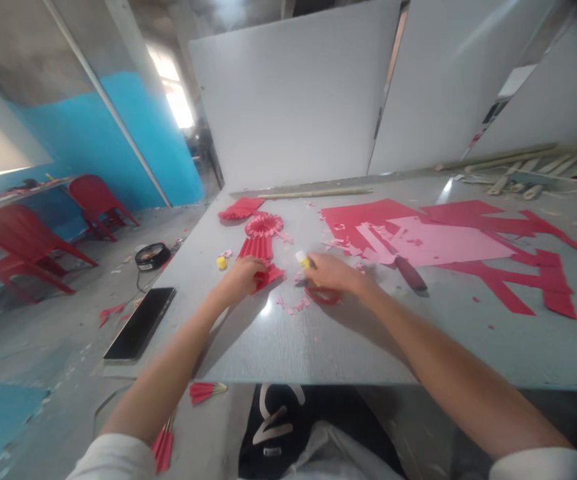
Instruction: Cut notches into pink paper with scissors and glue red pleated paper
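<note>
My left hand [242, 275] rests on the grey table [318, 347] with its fingers closed on a folded red paper fan piece [270, 274]. My right hand [332, 273] is closed round a glue stick [303, 260] with a white and yellow tip, held just right of the fan piece. Behind them lies a pleated red paper rosette [263, 225] with pleated tails [256, 248]. A small yellow cap [221, 263] sits left of my left hand. Red scissors handles [324, 297] lie under my right hand.
Red and pink paper sheets [448, 241] and cut strips cover the right of the table, with a dark-handled tool [410, 273]. A black phone [141, 323] lies at the left edge. Another folded red piece [241, 209] is further back. Red chairs [28, 243] stand left. White panels rise behind.
</note>
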Action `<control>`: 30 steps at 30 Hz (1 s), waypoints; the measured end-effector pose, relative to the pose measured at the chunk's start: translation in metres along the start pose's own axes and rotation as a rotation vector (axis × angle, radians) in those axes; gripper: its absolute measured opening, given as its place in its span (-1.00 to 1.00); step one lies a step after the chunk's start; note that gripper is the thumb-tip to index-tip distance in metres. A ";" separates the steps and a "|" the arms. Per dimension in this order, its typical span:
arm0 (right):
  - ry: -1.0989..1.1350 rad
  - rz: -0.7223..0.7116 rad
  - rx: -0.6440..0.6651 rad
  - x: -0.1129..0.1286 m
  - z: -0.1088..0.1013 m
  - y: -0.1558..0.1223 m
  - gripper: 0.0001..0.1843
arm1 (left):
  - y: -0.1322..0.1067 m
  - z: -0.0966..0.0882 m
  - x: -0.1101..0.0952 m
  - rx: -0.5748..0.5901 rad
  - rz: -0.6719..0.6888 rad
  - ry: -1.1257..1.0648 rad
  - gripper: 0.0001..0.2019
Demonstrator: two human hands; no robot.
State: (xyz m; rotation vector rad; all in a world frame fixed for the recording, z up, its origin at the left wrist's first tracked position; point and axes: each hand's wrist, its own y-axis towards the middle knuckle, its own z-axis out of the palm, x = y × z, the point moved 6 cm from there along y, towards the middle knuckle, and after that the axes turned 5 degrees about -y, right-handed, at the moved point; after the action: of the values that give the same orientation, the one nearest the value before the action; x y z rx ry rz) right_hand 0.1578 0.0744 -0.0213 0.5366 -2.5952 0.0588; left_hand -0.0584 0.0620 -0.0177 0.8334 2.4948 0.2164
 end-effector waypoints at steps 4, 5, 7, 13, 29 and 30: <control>-0.084 -0.014 0.071 0.004 0.001 -0.008 -0.85 | -0.002 0.003 0.000 0.027 0.076 0.045 -0.71; -0.089 0.000 0.077 0.000 -0.001 -0.008 -0.84 | -0.004 0.003 -0.002 0.017 0.086 0.042 -0.72; -0.086 0.037 0.100 -0.012 -0.006 -0.007 -0.83 | -0.006 0.004 -0.007 0.010 0.105 0.027 -0.75; 0.012 0.044 -0.107 -0.028 -0.028 0.000 -0.88 | -0.008 0.015 -0.029 0.110 0.173 -0.026 -0.78; 0.406 -0.071 -0.411 0.031 0.003 -0.008 -0.77 | -0.015 0.021 -0.044 0.231 0.163 0.291 -0.83; 0.346 -0.091 -0.403 0.035 0.007 -0.007 -0.77 | -0.015 0.021 -0.045 0.233 0.156 0.301 -0.83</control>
State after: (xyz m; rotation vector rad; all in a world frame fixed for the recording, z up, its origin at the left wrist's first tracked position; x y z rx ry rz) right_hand 0.1293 0.0539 -0.0118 0.4475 -2.1631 -0.3624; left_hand -0.0251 0.0231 -0.0217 1.1686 2.7731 0.1102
